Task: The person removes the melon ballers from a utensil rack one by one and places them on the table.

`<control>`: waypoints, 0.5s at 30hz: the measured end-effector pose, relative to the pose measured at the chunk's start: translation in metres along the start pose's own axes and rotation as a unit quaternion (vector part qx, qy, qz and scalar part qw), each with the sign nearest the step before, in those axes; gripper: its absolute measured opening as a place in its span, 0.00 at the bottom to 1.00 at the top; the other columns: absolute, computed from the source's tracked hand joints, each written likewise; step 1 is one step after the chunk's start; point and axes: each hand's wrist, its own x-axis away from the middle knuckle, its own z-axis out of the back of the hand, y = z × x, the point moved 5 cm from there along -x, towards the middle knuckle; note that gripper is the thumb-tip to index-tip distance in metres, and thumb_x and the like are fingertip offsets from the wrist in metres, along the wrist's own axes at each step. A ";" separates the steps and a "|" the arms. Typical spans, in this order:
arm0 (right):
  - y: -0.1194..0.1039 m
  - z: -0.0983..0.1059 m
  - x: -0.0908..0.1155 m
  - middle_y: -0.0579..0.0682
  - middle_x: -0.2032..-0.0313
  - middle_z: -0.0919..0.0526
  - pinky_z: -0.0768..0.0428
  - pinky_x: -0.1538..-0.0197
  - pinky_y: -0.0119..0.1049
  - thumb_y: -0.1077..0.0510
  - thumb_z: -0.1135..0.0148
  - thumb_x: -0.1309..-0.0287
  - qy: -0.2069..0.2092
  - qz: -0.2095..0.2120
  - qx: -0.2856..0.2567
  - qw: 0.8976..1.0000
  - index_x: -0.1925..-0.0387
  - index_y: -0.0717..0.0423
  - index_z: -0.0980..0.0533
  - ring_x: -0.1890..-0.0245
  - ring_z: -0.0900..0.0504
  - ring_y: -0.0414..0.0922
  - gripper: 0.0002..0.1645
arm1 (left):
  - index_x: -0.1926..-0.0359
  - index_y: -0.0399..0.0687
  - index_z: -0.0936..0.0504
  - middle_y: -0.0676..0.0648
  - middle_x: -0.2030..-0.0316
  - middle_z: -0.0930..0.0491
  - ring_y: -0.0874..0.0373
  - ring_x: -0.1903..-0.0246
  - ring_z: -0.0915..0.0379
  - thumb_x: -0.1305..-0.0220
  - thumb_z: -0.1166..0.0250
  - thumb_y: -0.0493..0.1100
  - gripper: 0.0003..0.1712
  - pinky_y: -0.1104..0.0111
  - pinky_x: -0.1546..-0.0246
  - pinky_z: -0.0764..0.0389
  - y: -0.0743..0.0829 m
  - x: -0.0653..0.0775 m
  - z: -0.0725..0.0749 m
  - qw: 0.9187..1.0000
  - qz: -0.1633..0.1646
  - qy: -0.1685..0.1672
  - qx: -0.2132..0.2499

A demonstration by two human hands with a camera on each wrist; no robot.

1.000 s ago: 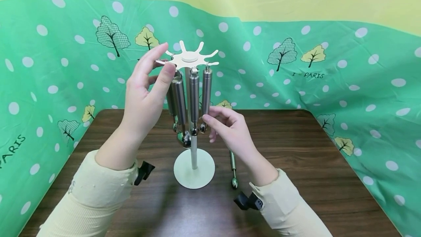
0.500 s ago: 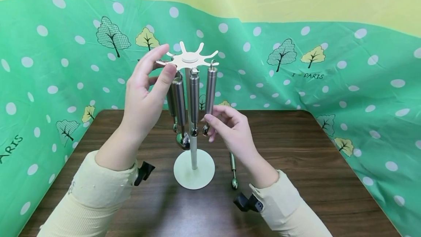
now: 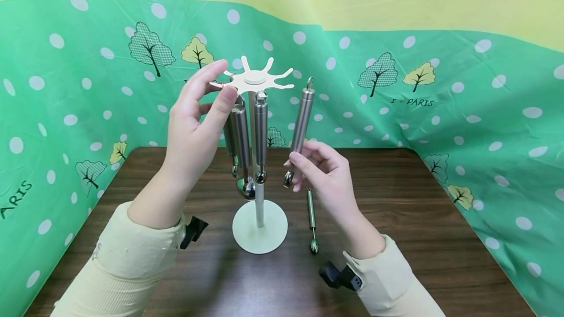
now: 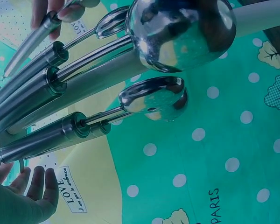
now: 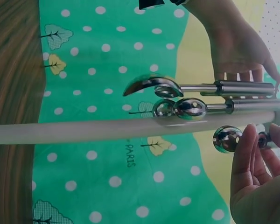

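Note:
My right hand (image 3: 323,172) pinches the lower part of a steel melon baller (image 3: 303,116), a tubular handle with a hanging ring on top and a small round bowl below. It leans slightly, apart from the white rotary stand (image 3: 260,226). My left hand (image 3: 194,111) grips the left prongs of the stand's top between thumb and fingers. Several steel utensils hang there, among them a front scoop (image 3: 261,131) and one with a larger round bowl (image 4: 182,35). In the right wrist view, the held melon baller's bowl (image 5: 227,139) sits beside my fingertips.
Another small steel scoop (image 3: 312,214) lies on the dark wooden table (image 3: 423,238), right of the stand's round base. A green and yellow patterned cloth (image 3: 343,77) hangs behind and at both sides. Bare prongs show at the stand's back and right.
The melon baller has come off the right prong and moved right with my right hand, tilting a little. My left hand has stayed at the stand's top.

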 end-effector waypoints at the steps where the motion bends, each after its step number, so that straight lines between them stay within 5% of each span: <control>1: 0.001 0.002 0.001 0.45 0.73 0.14 0.20 0.80 0.35 0.70 0.41 0.38 0.003 -0.001 0.000 1.000 0.59 0.47 0.19 0.83 0.22 0.39 0.15 | 0.33 0.48 0.27 0.54 0.33 0.30 0.59 0.45 0.30 0.28 0.42 0.50 0.26 0.65 0.47 0.26 0.000 0.000 0.000 1.000 -0.001 0.000 0.000; 15: 0.019 0.030 0.015 0.46 0.76 0.16 0.24 0.84 0.30 0.69 0.39 0.37 0.044 -0.042 0.011 0.998 0.63 0.52 0.18 0.87 0.26 0.38 0.10 | 0.33 0.49 0.27 0.55 0.33 0.30 0.59 0.44 0.30 0.28 0.42 0.49 0.26 0.60 0.45 0.27 0.000 -0.001 0.001 1.000 0.001 -0.008 -0.010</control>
